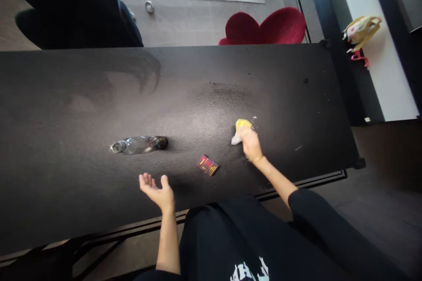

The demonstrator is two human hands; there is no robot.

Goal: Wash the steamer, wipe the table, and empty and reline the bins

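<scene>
In the head view my right hand [251,144] is closed around a crumpled yellow-and-white cloth [243,124], pressed against the dark tabletop [184,109]. The hand is slightly blurred. White crumbs [254,117] lie just beside the cloth. My left hand [161,194] hovers over the near edge, palm up with fingers apart, holding nothing. Beyond it stands a clear glass bottle [140,145], its mouth towards the camera and apart from the hand. A small dark red box [207,165] with gold print lies flat between my two hands.
A red chair [263,28] stands at the table's far edge, with a dark chair [79,13] at the far left. Dark smudges [231,90] mark the tabletop. To the right, a doll-like figure [361,33] lies on a white counter [389,83].
</scene>
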